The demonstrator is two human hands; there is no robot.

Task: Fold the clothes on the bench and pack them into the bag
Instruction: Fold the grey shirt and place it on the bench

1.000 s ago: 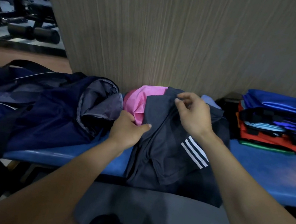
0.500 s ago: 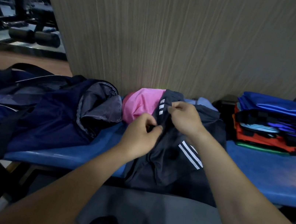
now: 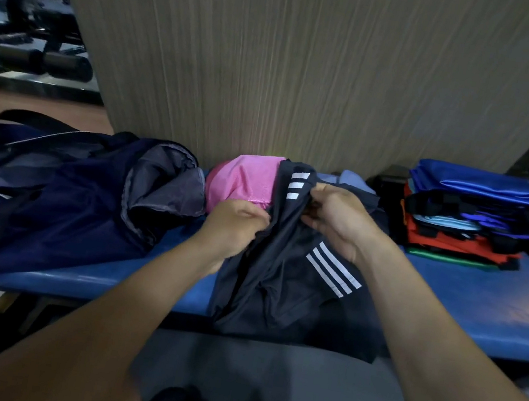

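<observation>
A dark garment with white stripes (image 3: 283,272) lies crumpled at the middle of the blue bench (image 3: 482,304), its lower part hanging over the front edge. My left hand (image 3: 234,227) grips its upper left edge. My right hand (image 3: 336,218) pinches the fabric just right of a striped flap. A pink garment (image 3: 242,179) lies behind, against the wall, partly hidden by the dark one. A navy bag (image 3: 59,195) rests on the bench's left end, with its grey-lined mouth open toward the clothes.
A stack of folded clothes (image 3: 471,219) in blue, black, orange and green sits at the bench's right end. A light blue cloth (image 3: 353,179) peeks out behind my right hand. A wood-grain wall (image 3: 277,63) stands right behind the bench. Gym equipment (image 3: 42,61) is at far left.
My left hand moved from the pink garment onto the dark garment and took hold of it. Both hands have drawn the fabric up, exposing a second striped flap at the top.
</observation>
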